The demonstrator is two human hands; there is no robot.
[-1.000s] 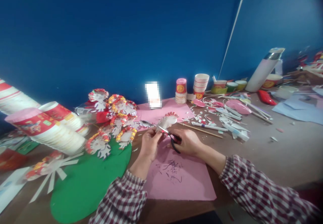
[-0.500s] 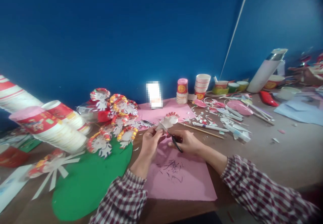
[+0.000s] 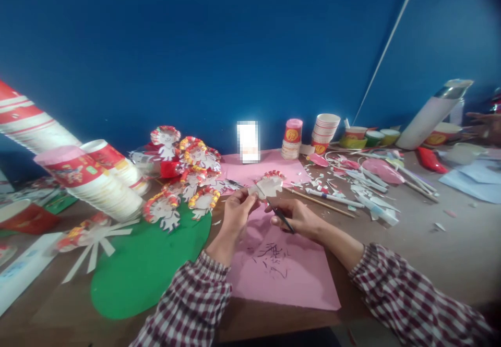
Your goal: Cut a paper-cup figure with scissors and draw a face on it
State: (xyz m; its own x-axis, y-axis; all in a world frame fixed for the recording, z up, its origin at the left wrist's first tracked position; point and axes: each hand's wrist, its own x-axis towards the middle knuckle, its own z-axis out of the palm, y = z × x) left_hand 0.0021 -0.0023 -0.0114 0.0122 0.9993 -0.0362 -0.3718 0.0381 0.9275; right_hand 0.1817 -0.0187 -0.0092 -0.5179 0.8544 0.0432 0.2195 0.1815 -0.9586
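Note:
My left hand (image 3: 237, 215) pinches a white paper cut-out (image 3: 268, 185) with a red and yellow frilled rim and holds it up above the pink paper sheet (image 3: 282, 279). My right hand (image 3: 299, 218) is closed round a pair of scissors (image 3: 281, 216) with black handles. The blades point up at the lower edge of the cut-out. Both hands hover over the near middle of the brown table (image 3: 430, 253). Black scribbles mark the pink sheet below them.
A green paper disc (image 3: 144, 268) lies to the left, with finished paper figures (image 3: 188, 180) heaped behind it. Stacks of paper cups (image 3: 94, 185) lie on their sides at far left. Cups (image 3: 324, 130), sticks and paper scraps (image 3: 352, 185) crowd the back right. Another person's hand (image 3: 483, 122) shows at far right.
The view has shifted, so everything sits a little to the right. My hands have lifted the cut-out slightly, and the scissors have tilted more upright against it.

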